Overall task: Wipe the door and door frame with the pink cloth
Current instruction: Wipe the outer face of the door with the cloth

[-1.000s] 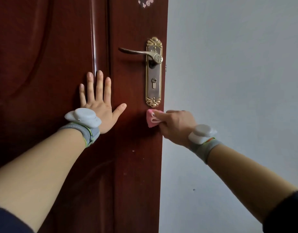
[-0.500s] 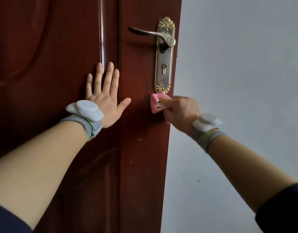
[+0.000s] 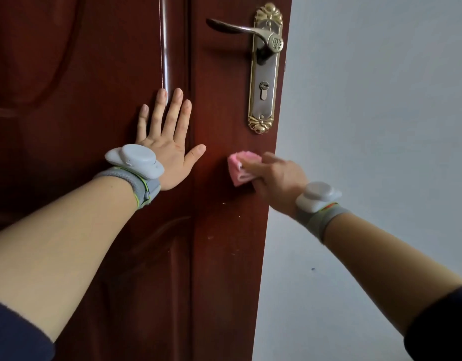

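A dark red wooden door (image 3: 219, 256) fills the left half of the view. My left hand (image 3: 167, 142) lies flat on its panel with the fingers spread and straight. My right hand (image 3: 274, 175) grips a folded pink cloth (image 3: 239, 170) and holds it against the door's right stile, below the lock plate and close to the door's edge. Motion blurs the right hand's fingers. Part of the cloth is hidden under them.
A brass lock plate (image 3: 265, 74) with a lever handle (image 3: 232, 27) and a keyhole sits above the cloth. A pale grey wall (image 3: 381, 126) lies to the right of the door's edge. Small light specks dot the door below the cloth.
My right hand has slid the cloth down, away from the bottom of the lock plate. The view has shifted, so the handle sits higher in frame. My left hand stays flat on the door.
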{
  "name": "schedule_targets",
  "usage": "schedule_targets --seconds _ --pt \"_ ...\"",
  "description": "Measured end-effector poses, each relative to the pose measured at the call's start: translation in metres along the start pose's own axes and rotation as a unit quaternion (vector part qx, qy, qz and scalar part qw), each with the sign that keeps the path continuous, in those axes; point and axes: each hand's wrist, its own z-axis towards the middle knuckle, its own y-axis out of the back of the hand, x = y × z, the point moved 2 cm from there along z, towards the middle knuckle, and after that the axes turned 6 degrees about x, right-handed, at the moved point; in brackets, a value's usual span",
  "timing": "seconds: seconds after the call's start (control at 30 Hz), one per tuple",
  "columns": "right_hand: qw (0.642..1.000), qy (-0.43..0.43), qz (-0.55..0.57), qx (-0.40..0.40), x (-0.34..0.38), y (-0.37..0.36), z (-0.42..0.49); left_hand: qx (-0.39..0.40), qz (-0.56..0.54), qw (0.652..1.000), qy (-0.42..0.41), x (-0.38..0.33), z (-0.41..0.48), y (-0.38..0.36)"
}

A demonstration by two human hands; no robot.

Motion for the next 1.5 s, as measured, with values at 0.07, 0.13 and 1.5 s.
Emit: schedule_targets --seconds 0.07,0.13,1.5 --pt "0.991 0.067 -0.044 0.106 0.009 -0.010 -0.015 -0.002 -0.006 1.000 0.003 -0.001 -0.002 0.000" --pt "0.980 0.101 -0.045 0.165 0.011 -0.001 -0.019 0.001 -0.013 1.000 0.004 -0.002 -0.004 -0.001" --pt "0.960 0.157 0.031 0.228 0.062 -0.067 -0.056 -0.023 -0.029 0.999 0.006 -0.005 -0.011 -0.007"
